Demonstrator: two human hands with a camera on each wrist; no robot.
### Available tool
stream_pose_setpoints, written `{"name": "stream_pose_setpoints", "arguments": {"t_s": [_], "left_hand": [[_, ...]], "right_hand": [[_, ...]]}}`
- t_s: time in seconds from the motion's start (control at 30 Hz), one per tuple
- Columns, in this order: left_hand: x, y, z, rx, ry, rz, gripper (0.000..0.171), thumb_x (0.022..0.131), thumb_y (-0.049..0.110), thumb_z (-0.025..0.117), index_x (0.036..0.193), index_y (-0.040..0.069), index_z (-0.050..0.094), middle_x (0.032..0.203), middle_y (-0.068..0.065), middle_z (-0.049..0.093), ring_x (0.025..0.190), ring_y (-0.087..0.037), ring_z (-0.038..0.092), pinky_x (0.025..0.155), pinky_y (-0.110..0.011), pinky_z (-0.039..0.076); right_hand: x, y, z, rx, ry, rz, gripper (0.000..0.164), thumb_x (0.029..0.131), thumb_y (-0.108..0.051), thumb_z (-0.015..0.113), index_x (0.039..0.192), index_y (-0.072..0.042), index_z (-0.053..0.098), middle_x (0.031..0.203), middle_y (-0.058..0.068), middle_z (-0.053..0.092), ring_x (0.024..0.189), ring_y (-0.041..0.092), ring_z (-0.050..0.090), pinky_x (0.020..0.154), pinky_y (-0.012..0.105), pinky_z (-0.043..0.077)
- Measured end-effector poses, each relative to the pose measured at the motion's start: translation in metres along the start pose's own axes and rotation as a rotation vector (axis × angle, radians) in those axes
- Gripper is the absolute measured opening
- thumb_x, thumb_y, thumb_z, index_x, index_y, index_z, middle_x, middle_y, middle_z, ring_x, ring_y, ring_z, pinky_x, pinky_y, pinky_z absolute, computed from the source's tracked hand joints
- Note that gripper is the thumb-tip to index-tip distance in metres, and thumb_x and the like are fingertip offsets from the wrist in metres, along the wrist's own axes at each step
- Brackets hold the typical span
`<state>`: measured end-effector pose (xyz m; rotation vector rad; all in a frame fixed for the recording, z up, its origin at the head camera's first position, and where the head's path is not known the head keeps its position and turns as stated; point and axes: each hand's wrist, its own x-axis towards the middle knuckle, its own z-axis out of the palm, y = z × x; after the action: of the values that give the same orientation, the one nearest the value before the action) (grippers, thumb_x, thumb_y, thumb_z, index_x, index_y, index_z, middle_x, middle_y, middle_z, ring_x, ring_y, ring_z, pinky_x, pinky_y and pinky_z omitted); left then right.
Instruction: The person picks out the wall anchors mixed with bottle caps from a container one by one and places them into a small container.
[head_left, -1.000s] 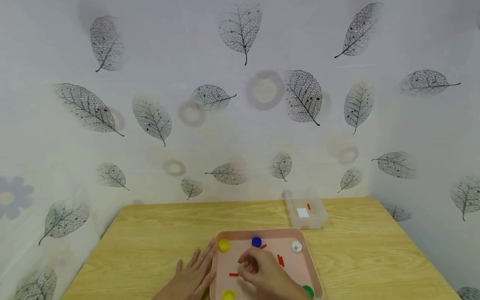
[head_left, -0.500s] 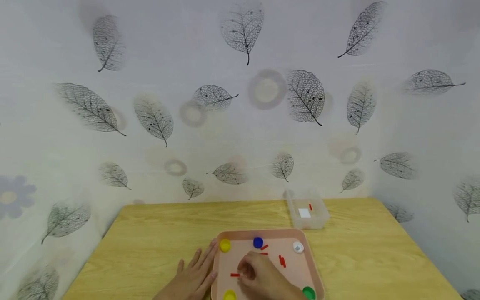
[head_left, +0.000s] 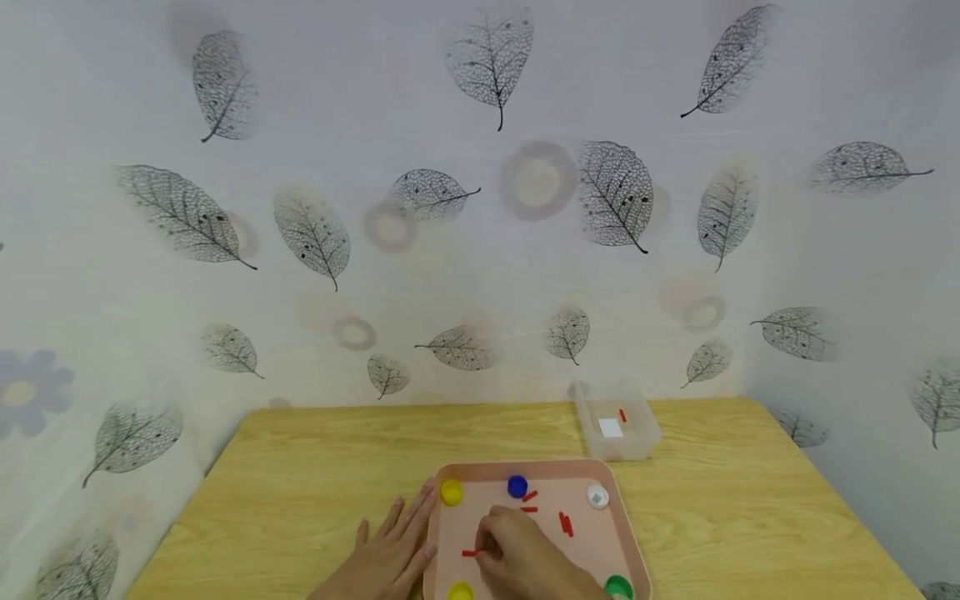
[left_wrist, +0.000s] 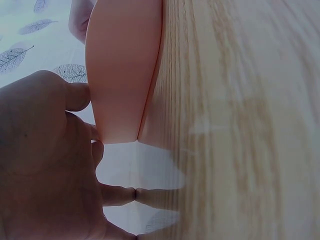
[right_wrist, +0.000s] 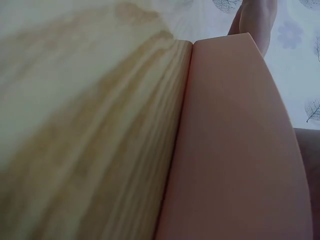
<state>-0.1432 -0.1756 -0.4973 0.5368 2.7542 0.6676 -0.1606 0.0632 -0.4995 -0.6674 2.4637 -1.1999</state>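
My right hand (head_left: pixel 517 554) reaches over the pink tray (head_left: pixel 551 468), its thumb and fingers curled together at the right end of a short red stick (head_left: pixel 469 553). The pinched end is covered by the fingertips. Flat beside the tray's left side lies my left hand (head_left: pixel 386 546), fingers spread on the table. In the left wrist view the left hand (left_wrist: pixel 45 150) has its thumb against the tray wall (left_wrist: pixel 122 75). More red sticks lie in the tray: one red stick (head_left: pixel 529 509) above the right hand and a close pair of red sticks (head_left: pixel 566 524) to its right.
Round caps stand around the tray: a yellow cap (head_left: pixel 452 492), a blue cap (head_left: pixel 517 487), a white cap (head_left: pixel 597 497), a green cap (head_left: pixel 618 587) and another yellow cap (head_left: pixel 461 592). Behind the tray is a clear plastic box (head_left: pixel 626 433) on the wooden table (head_left: pixel 337 467).
My right hand has shifted slightly down and its fingers have closed together at the red stick, uncovering another stick near the blue cap. The left hand stays by the tray.
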Motion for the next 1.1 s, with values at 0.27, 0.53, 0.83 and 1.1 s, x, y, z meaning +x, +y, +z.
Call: {"name": "stream_pose_setpoints", "arguments": {"t_s": [0.27,0.53,0.83,1.1], "left_hand": [[0.001,0.0,0.002,0.013,-0.002,-0.008,0.063,0.098,0.06,0.018,0.153,0.034,0.003,0.158,0.01,0.004,0.139,-0.04,0.018,0.089,-0.081,0.011],[0.001,-0.003,0.004,-0.003,-0.001,-0.004,0.063,0.099,0.058,0.02,0.153,0.031,0.006,0.159,0.007,0.005,0.14,-0.04,0.016,0.089,-0.081,0.009],[0.002,-0.003,0.002,-0.01,-0.004,0.015,0.062,0.1,0.057,0.02,0.154,0.029,0.007,0.159,0.006,0.005,0.14,-0.04,0.014,0.09,-0.081,0.008],[0.003,-0.003,0.002,-0.007,0.013,0.044,0.061,0.1,0.055,0.022,0.153,0.03,0.005,0.159,0.007,0.004,0.139,-0.042,0.015,0.088,-0.082,0.009]], "right_hand": [[0.0,-0.001,0.001,-0.037,-0.013,0.002,0.008,0.087,-0.014,0.064,0.082,-0.02,0.065,0.076,-0.012,0.052,0.065,0.003,0.05,0.058,0.02,0.046],[-0.007,0.001,-0.006,-0.032,0.049,-0.095,0.008,0.088,-0.012,0.061,0.086,-0.02,0.063,0.079,-0.012,0.053,0.072,0.003,0.05,0.062,0.02,0.046],[-0.009,-0.001,-0.021,-0.055,0.113,-0.152,0.006,0.086,-0.011,0.066,0.086,-0.016,0.062,0.08,-0.014,0.055,0.07,0.002,0.052,0.063,0.019,0.047],[-0.011,-0.007,-0.036,-0.231,0.252,-0.312,0.012,0.084,-0.009,0.068,0.084,-0.017,0.059,0.08,-0.012,0.053,0.072,0.005,0.055,0.063,0.018,0.048]]}}
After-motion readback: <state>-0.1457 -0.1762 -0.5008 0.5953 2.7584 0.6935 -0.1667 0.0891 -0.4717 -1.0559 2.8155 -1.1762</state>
